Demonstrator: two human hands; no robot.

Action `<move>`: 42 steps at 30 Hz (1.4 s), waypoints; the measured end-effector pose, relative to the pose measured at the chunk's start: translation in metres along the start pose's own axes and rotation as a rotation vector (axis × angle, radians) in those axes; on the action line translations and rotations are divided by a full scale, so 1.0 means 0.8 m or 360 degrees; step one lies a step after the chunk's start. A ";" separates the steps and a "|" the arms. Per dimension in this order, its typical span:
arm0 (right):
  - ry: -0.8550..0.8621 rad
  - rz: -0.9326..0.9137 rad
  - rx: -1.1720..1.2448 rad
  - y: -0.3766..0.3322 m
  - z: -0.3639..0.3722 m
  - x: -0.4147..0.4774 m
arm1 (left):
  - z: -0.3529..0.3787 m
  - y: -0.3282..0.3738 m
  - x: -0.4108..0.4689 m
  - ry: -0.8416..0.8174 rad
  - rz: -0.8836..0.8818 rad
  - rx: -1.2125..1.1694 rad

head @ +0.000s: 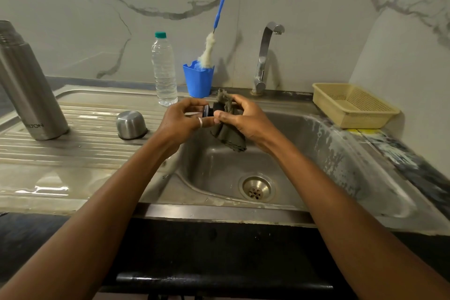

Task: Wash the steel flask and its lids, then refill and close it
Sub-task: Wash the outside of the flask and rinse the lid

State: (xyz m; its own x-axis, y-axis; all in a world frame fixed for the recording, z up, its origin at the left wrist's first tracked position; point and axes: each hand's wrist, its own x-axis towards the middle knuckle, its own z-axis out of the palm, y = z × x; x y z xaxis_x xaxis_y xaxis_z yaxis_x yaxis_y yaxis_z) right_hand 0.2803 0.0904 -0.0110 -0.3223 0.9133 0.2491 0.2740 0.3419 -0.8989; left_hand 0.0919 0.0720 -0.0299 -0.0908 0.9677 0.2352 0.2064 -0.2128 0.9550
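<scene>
- Both forearms are reaching forward over the sink.
- The left hand is gripping the black inner lid with curled fingers, above the basin.
- The right hand is pinching a dark cloth against this lid.
- The steel cup lid is lying upside down on the draining board, and the flask is standing upright further left.

Upright steel flask, inverted cap

Steel drainboard with flask, cup lid, water bottle
</scene>
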 end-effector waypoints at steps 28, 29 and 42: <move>0.0142 0.0232 -0.0131 -0.002 0.004 -0.005 | 0.017 0.013 -0.007 -0.0326 0.0611 0.0625; 0.0196 0.0188 -0.0200 -0.002 0.006 -0.004 | 0.018 0.013 -0.006 -0.0309 0.0586 0.0628; 0.0519 -0.0710 -0.0731 0.010 0.017 0.002 | 0.024 0.020 -0.017 -0.0323 0.0089 0.0038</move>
State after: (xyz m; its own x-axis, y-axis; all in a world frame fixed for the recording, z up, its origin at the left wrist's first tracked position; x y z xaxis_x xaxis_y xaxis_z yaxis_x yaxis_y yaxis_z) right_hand 0.2696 0.0918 -0.0227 -0.2248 0.6597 0.7171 0.5559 0.6913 -0.4616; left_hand 0.1153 0.0583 -0.0212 0.1190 0.9623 0.2446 0.2289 -0.2663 0.9363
